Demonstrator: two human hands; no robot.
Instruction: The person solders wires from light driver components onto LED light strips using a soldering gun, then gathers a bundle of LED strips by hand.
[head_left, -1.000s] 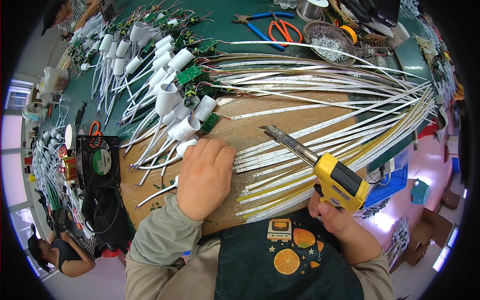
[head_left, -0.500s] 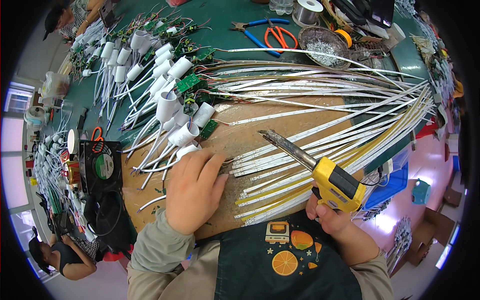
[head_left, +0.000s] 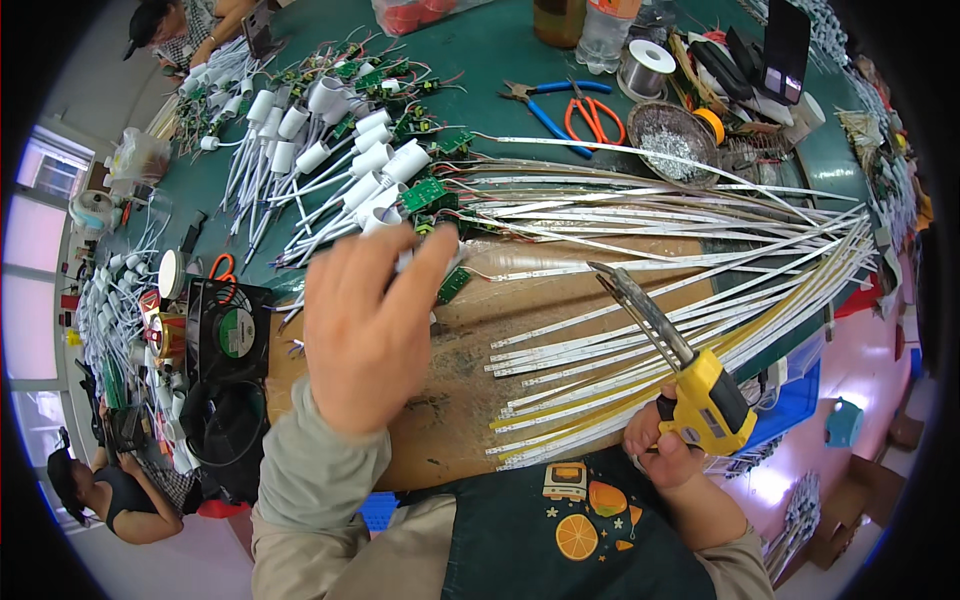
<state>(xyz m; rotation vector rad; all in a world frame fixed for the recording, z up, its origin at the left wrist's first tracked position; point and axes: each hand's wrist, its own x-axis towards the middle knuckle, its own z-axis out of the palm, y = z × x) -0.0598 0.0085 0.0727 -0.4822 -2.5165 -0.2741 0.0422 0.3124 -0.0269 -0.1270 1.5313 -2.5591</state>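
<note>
My left hand (head_left: 365, 325) is over the near end of a pile of white plastic tubes (head_left: 368, 160), slightly blurred. Its fingers are apart and bent toward the tubes; their tips cover part of what lies beneath. Small green circuit boards (head_left: 424, 194) and white cables stick out of the tubes. In my right hand (head_left: 665, 450) is a yellow and black soldering gun (head_left: 712, 400), its long metal tip pointing up and left above the board. Below that tip lie several white and yellowish LED strips (head_left: 600, 335); others run by thin wires to the circuit boards.
Blue-handled pliers (head_left: 555, 120), orange-handled cutters (head_left: 597, 122), a solder spool (head_left: 646, 68) and a dish of metal bits (head_left: 680, 165) lie at the back. A black fan (head_left: 232, 330) stands left. Other people (head_left: 125, 475) sit at the left. A brown work board (head_left: 440, 440) lies before me.
My left hand has lifted away from the work board and moved farther over the tubes. My right hand keeps the soldering gun, its tip still raised. The whole view has shifted slightly.
</note>
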